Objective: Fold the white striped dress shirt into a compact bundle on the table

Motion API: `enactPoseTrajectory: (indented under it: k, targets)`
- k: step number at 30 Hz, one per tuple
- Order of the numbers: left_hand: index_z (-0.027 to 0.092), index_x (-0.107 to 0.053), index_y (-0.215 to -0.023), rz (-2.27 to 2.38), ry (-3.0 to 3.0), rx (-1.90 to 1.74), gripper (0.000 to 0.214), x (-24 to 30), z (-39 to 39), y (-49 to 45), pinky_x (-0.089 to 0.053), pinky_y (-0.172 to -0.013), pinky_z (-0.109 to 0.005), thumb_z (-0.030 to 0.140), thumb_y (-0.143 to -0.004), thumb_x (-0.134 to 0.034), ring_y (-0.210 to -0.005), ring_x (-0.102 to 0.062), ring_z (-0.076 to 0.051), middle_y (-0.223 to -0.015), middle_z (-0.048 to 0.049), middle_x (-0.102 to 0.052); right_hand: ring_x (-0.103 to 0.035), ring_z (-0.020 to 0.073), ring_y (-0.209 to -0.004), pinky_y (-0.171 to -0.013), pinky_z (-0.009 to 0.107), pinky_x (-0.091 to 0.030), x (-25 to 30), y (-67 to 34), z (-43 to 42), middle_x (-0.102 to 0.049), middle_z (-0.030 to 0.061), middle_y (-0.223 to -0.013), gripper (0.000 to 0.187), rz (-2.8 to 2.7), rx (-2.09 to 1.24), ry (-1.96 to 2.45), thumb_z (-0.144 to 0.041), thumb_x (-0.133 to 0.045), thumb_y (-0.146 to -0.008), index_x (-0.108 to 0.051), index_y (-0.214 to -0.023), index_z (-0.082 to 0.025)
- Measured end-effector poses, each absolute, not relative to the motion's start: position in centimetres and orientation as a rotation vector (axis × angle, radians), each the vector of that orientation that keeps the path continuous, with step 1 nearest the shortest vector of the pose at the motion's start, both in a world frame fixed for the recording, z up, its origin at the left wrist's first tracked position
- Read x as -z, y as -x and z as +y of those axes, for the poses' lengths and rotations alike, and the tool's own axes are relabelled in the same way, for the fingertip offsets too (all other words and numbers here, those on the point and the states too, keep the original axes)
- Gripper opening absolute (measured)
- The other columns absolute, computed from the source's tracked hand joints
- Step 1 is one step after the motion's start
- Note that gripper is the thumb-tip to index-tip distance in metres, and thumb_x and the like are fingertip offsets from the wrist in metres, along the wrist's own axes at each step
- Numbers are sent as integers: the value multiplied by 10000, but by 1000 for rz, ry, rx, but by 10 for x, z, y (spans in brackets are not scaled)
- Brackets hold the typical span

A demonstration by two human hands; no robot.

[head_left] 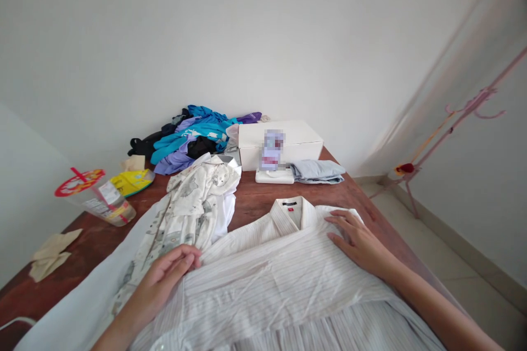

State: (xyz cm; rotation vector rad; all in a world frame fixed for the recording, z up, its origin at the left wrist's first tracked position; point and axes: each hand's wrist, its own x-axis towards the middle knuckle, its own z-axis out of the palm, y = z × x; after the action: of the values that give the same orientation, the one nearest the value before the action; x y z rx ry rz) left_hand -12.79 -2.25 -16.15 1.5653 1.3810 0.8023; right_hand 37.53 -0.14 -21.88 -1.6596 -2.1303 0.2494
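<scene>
A cream striped shirt lies spread over the near part of the table, its collar pointing away from me. My left hand is at the shirt's left shoulder, thumb and fingers pinched on the cloth edge. Across the collar, my right hand rests on the right shoulder with its fingers stretched out and apart. Just beyond my left hand lies a white garment with grey animal prints, partly covered by the striped shirt.
Behind are a crumpled pile of blue, purple and black clothes, a white box and a folded grey-blue cloth. On the left, a plastic cup stands near a yellow packet. A pink stand is at the right.
</scene>
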Motion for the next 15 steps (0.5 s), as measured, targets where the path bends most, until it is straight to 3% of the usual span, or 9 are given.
enactPoseTrajectory:
  k: [9,15]
  targets:
    - [210,-725,-985,1359,-1492,-876,427,152,-25,119,-511,-825,-322,608,-876,-615,-867,-642,-228,-877,-61,-697,-408,361,-1439,-1172,521,-378,205,-384,-3,-340,99,-1618,588,-2248,-384,1668,-626,-454,-953,-526,-1440,-305]
    - [187,-695,-937,1305,-1559,-976,386,158,-22,117,-483,-724,-271,564,-876,-636,-742,-606,-172,-814,-28,-666,-170,348,-1541,-1232,529,-238,196,-379,-17,-254,73,-1665,668,-2259,-322,1619,-677,-380,-969,-459,-1504,-284]
